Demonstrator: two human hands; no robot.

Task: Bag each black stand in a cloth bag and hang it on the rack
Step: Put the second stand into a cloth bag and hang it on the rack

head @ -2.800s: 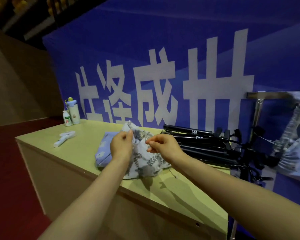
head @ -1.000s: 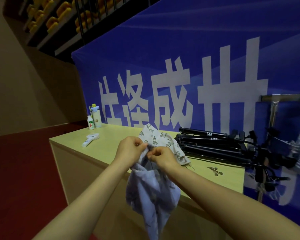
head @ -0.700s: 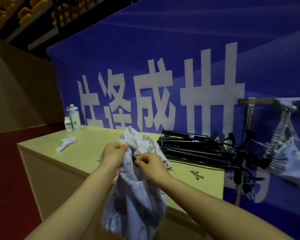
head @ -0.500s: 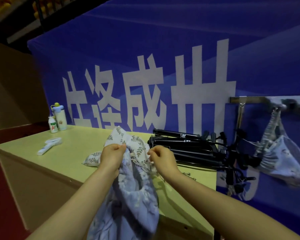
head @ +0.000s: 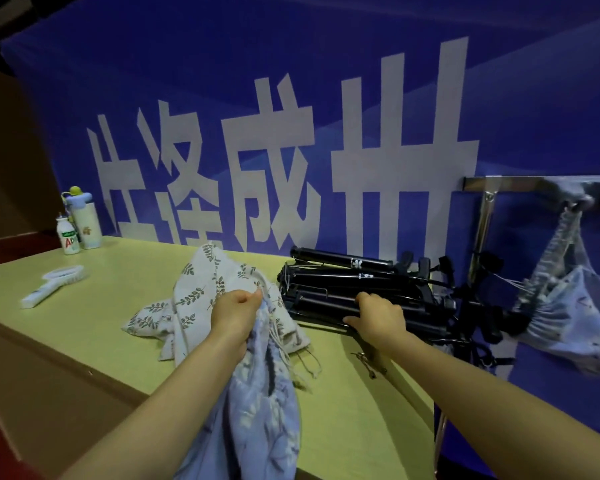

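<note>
Head view: right hand curls onto the nearest black stand, lying crosswise, while left hand pinches the blue cloth bag just left.

Left hand grips the blue cloth bag by its mouth; right hand lies on the black stands piled on the table.
</note>
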